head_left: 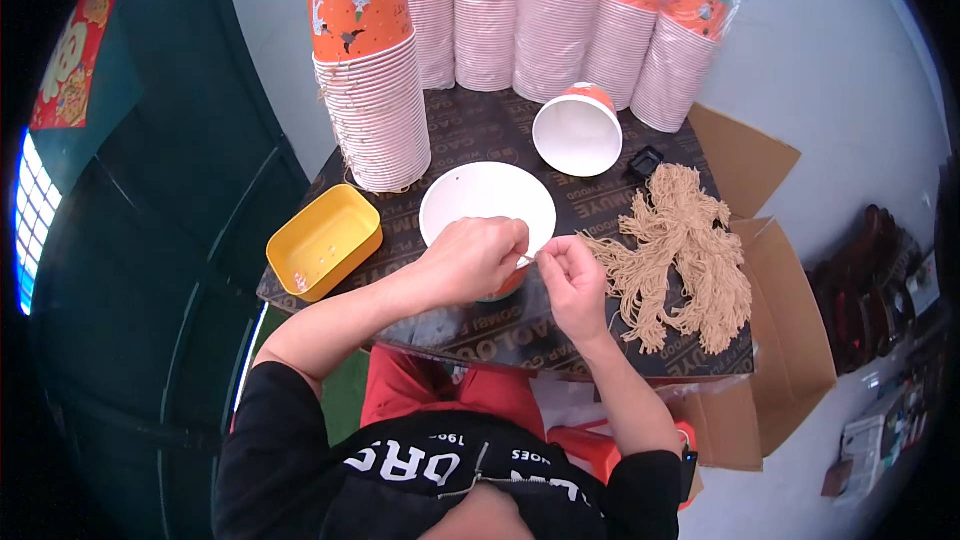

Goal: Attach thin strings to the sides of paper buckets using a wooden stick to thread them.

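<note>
A round paper bucket (pixel 470 195), white inside and orange outside, stands near the table's front with its mouth facing up. At its near right rim my left hand (pixel 478 258) is closed in a pinch, its wrist bent over the bucket. My right hand (pixel 575 285) pinches close beside it, just outside the rim. A thin pale cord (pixel 527 259) runs between the fingertips of both hands; its ends are hidden. To the right lies a large loose bundle of tan cords (pixel 680 260), near my right hand but apart from it.
A yellow tub (pixel 345 255) with small bits inside sits at the left. Behind it rises a tall bucket stack (pixel 375 125) with cords hanging. Several wrapped stacks (pixel 487 35) line the back. A tipped bucket (pixel 577 135), a small black box (pixel 646 162) and an open carton (pixel 790 330) are rightward.
</note>
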